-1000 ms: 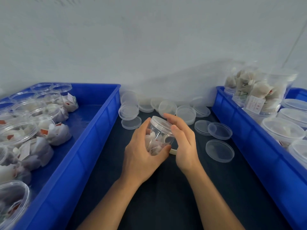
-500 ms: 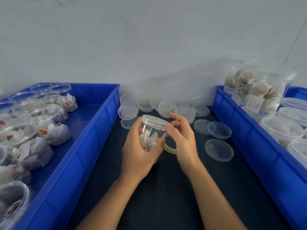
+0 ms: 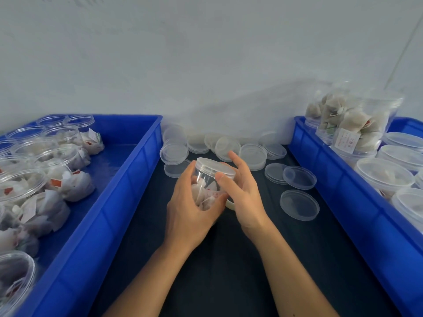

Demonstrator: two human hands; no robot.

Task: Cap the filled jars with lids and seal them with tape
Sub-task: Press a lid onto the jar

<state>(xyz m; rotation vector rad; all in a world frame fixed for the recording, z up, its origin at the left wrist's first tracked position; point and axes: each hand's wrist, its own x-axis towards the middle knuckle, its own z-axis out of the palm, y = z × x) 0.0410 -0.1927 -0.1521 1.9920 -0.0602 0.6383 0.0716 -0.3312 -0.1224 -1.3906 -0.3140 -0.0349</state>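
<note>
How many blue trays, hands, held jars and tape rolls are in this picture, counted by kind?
blue trays: 2
hands, left and right: 2
capped jar held in both: 1
tape roll, mostly hidden by the right hand: 1
Total: 6

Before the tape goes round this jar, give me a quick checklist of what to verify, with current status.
1. Jar held firmly: ok, the left hand grips its body.
2. Lid on the jar: ok, it sits on top; whether fully tightened, cannot tell.
3. Jar filled: ok, bags show through the wall.
4. Tape within reach: ok, a roll shows by the right hand, mostly hidden.
5. Tape end started on the lid seam: cannot tell, the right thumb covers that spot.
6. Room in the right bin for the sealed jar: cannot tell.
</note>
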